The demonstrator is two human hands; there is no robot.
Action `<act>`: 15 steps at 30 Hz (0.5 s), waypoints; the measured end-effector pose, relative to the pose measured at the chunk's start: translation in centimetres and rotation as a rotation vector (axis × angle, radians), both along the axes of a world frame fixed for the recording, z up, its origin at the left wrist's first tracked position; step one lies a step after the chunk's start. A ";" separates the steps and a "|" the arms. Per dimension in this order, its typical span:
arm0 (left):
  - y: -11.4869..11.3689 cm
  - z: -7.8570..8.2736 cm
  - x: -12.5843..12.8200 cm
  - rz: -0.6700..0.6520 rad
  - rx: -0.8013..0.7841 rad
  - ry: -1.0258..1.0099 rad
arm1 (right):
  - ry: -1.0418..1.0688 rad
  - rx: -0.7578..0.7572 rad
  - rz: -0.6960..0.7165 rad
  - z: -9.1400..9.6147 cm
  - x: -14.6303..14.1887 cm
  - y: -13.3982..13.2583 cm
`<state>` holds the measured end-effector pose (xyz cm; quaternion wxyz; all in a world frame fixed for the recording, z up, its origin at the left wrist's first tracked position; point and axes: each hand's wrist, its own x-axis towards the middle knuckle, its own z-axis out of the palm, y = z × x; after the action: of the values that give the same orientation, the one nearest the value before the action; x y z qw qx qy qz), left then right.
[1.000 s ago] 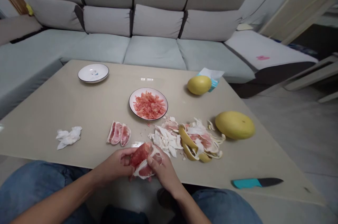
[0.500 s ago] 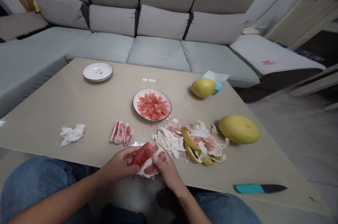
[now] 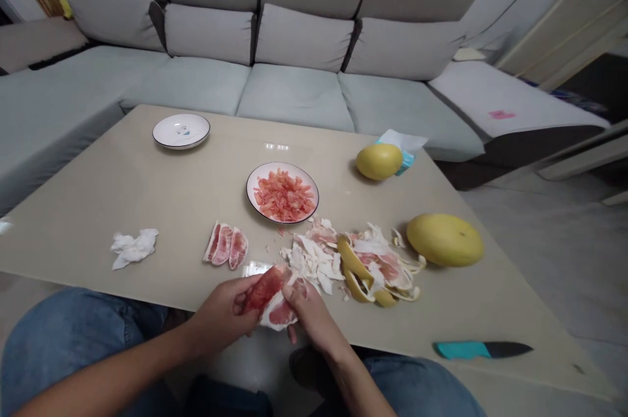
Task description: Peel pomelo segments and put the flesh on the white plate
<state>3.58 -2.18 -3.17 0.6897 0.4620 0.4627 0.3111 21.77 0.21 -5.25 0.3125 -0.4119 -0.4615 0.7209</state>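
Both hands grip one chunk of red pomelo [image 3: 271, 294] with white pith, held over the near edge of the beige table [image 3: 147, 194]. My left hand [image 3: 223, 312] wraps its left side; my right hand [image 3: 310, 313] pinches its right side, fingers closed on the membrane. Just beyond lies a heap of white pith and yellow peel [image 3: 353, 263]. Two peeled pomelo segments [image 3: 226, 245] lie to the left of the heap. A plate of red pomelo flesh [image 3: 282, 193] stands behind them.
An empty white plate [image 3: 181, 131] sits far left, a crumpled tissue [image 3: 133, 247] near left. Two whole yellow pomelos [image 3: 444, 239] [image 3: 379, 161] lie at right, by a tissue pack [image 3: 402, 145]. A teal-handled knife [image 3: 481, 349] lies near the right front edge. A grey sofa [image 3: 294, 44] stands behind.
The hands have drawn the pomelo chunk slightly nearer and turned it, the fingers shifting on the membrane. The view has shifted a little; nothing else on the table has moved.
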 end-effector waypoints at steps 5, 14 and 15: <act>0.8 -0.4 -0.5 -0.034 -0.075 -0.028 | -0.013 -0.069 0.046 -0.3 -0.6 0.1; 1.5 0.8 -0.7 0.112 -0.268 -0.187 | -0.505 0.568 -0.152 0.2 0.1 -0.8; 1.5 0.6 -0.6 0.114 -0.263 -0.186 | -0.550 0.629 -0.152 0.0 0.0 -1.0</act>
<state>2.96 -0.64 -2.56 0.7652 0.3101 0.4590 0.3281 21.75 -0.75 -5.23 0.3407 -0.5062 -0.6934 0.3831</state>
